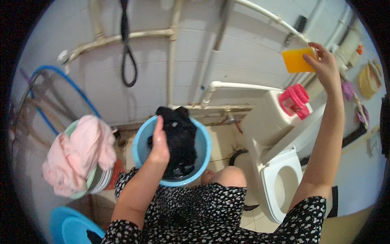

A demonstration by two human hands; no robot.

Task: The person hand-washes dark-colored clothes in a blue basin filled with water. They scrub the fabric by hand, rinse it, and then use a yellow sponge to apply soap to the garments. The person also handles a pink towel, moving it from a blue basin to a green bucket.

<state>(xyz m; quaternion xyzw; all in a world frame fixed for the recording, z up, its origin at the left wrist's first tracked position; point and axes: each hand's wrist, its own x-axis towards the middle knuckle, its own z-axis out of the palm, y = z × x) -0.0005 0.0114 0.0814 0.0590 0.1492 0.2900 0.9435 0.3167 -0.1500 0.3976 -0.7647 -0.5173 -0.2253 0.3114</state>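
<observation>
At the upper right my right hand (pixel 325 67) is raised, its thumb and fingers closed round the end of a yellow-orange bar of soap (pixel 297 60). Below and to the left, a light blue basin (pixel 206 142) stands on the floor by my knees, with a bunched black garment (pixel 178 140) in it that looks wet. My left hand (pixel 160 144) is over the basin's left side, against or just above the garment. Its fingers are stretched out and seen edge-on; whether the palm touches the cloth is not clear.
On the left, a pink towel (pixel 81 150) lies heaped over a green bucket. A second blue basin (pixel 67 225) is at the lower left. To the right stands a white toilet (pixel 270 185) with a pink container (pixel 294 101) on its tank. Pipes (pixel 248 86) and a blue hose (pixel 77 89) run along the wall.
</observation>
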